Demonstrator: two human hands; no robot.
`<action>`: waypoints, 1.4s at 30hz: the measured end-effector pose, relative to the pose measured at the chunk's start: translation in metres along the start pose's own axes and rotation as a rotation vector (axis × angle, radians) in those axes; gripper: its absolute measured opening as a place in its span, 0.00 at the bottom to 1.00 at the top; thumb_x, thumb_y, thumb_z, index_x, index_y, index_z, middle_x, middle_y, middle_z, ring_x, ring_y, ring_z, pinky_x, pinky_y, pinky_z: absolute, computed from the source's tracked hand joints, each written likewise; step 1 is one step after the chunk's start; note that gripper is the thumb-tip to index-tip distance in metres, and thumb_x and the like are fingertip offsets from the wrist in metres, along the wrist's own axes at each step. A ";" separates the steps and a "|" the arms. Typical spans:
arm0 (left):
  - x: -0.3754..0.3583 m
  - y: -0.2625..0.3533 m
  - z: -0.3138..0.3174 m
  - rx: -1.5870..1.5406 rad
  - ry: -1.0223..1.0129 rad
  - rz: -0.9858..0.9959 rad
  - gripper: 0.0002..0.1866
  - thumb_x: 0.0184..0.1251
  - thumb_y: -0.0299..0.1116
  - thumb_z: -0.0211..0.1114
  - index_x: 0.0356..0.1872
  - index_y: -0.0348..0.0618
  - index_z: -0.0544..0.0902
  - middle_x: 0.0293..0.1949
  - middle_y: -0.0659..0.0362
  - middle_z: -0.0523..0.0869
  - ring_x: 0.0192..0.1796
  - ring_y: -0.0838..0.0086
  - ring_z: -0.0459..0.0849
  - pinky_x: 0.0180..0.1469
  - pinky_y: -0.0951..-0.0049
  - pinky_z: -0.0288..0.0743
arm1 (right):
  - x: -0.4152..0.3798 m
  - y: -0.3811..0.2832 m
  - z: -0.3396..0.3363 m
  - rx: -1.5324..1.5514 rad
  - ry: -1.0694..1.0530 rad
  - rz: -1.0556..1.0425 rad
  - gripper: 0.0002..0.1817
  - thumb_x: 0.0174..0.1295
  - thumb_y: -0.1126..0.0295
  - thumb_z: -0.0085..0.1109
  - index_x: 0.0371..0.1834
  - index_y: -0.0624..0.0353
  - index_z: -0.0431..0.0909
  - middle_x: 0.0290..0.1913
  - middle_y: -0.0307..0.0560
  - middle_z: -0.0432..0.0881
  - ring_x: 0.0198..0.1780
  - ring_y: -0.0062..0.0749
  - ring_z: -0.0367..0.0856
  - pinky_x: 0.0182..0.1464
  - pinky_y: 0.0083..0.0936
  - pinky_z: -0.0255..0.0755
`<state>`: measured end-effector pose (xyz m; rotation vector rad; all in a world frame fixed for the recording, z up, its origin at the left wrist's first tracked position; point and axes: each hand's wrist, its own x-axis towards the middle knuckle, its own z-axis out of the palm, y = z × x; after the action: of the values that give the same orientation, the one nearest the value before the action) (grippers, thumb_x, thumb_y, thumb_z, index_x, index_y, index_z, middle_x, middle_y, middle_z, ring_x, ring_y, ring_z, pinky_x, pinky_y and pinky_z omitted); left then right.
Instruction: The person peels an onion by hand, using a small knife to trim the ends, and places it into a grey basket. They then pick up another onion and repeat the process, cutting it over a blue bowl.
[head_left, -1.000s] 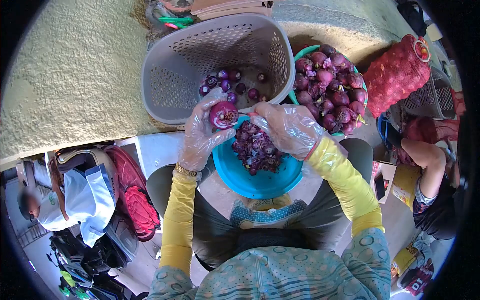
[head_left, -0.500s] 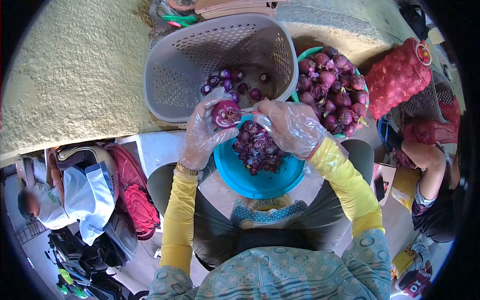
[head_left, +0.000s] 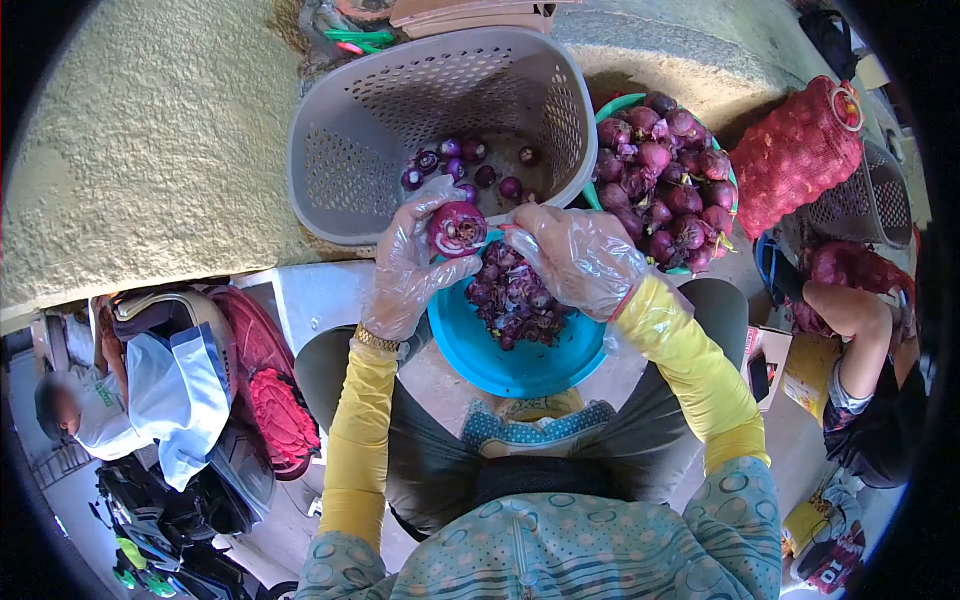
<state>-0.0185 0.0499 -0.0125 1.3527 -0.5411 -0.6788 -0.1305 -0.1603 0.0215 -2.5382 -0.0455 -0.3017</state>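
My left hand (head_left: 405, 265), in a clear plastic glove, is closed around a red onion (head_left: 458, 229) with its cut, brownish end turned toward me. Just right of it, my gloved right hand (head_left: 580, 255) grips a small knife (head_left: 497, 233), mostly hidden by the fingers. Below both hands stands a blue basin (head_left: 465, 350) with a heap of purple onion skins (head_left: 520, 298). Beyond them, a grey perforated basket (head_left: 335, 185) holds several peeled onions (head_left: 474, 150). Unpeeled red onions (head_left: 655, 157) fill a green-rimmed tub (head_left: 618, 104) at the right.
A red mesh sack (head_left: 795, 155) of onions leans at the upper right, near another grey basket (head_left: 888, 190). A person's bent leg (head_left: 855, 320) is at the right, beside a cardboard box (head_left: 768, 362). Bags (head_left: 270, 400) and a seated person (head_left: 100, 415) are at the left.
The onion in my left hand has turned slightly and shifted a little right. My right hand has moved slightly left, still gripping the knife. At the far right, the person's mesh sack has shifted.
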 end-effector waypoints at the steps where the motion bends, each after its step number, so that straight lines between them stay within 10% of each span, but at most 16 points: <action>1: 0.000 -0.002 -0.001 0.007 -0.001 0.013 0.38 0.55 0.14 0.77 0.67 0.42 0.69 0.68 0.52 0.74 0.69 0.67 0.76 0.73 0.63 0.73 | 0.000 0.000 0.000 0.001 0.000 -0.002 0.15 0.76 0.57 0.54 0.37 0.57 0.76 0.28 0.56 0.83 0.32 0.56 0.86 0.33 0.48 0.77; 42: -0.006 -0.011 0.002 0.119 0.004 -0.069 0.38 0.54 0.23 0.82 0.67 0.38 0.73 0.71 0.50 0.74 0.71 0.66 0.74 0.75 0.63 0.70 | 0.005 0.005 0.003 0.223 -0.354 0.134 0.18 0.79 0.57 0.45 0.50 0.61 0.79 0.36 0.67 0.84 0.42 0.66 0.83 0.46 0.55 0.75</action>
<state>-0.0250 0.0520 -0.0233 1.4890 -0.5402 -0.7091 -0.1250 -0.1626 0.0174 -2.3290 -0.0414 0.1971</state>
